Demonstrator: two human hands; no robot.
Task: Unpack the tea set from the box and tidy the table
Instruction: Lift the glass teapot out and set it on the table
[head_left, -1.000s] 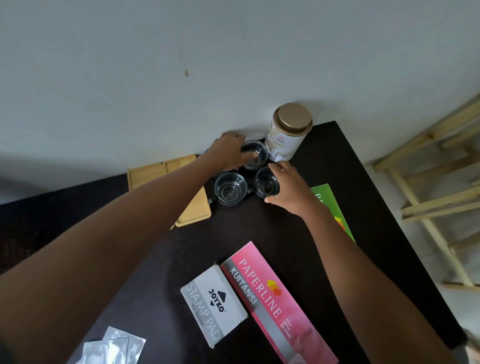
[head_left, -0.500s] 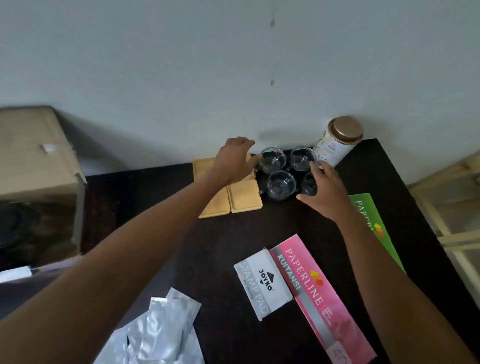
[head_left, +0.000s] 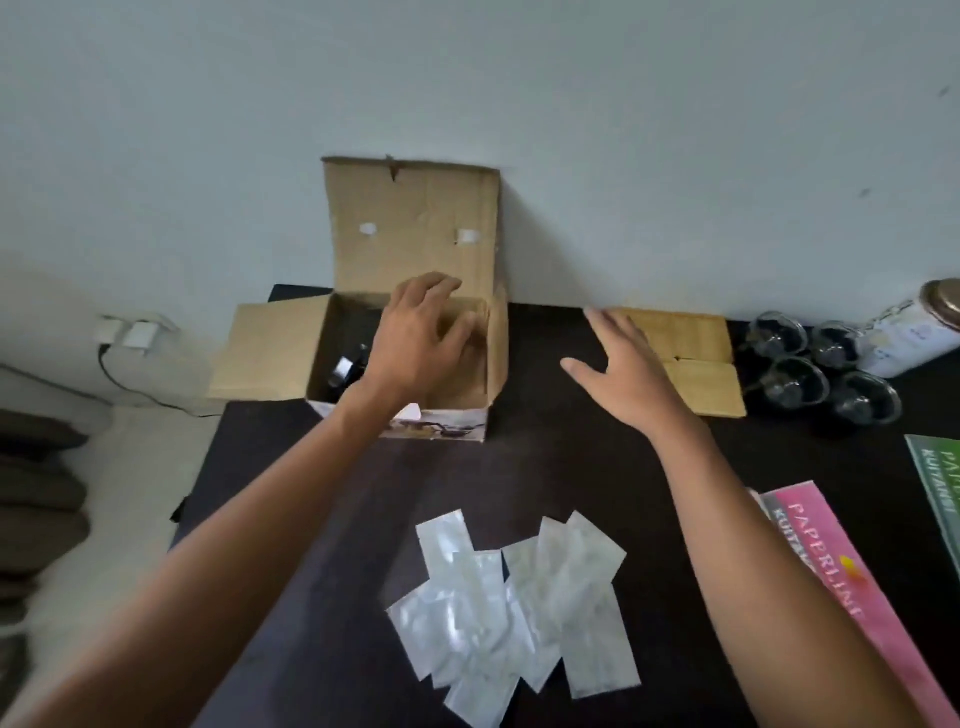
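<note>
An open cardboard box (head_left: 415, 223) stands at the table's far edge, its lid upright against the wall. My left hand (head_left: 421, 338) hovers over the box opening with fingers spread, holding nothing. A dark item (head_left: 347, 369) lies inside the box at the left. My right hand (head_left: 623, 371) is open above the dark table, right of the box and just left of the wooden coasters (head_left: 696, 364). Several small glass cups (head_left: 826, 374) stand grouped at the far right.
A tin with a bronze lid (head_left: 914, 332) stands beside the cups. Several clear plastic wrappers (head_left: 514, 613) lie near the front of the dark table (head_left: 545, 467). Pink (head_left: 841, 587) and green (head_left: 940, 478) receipt books lie at the right. The floor drops off left of the table.
My head has turned left, bringing the box into view. Both hands have left the cups: the left now hovers over the box, the right beside the coasters.
</note>
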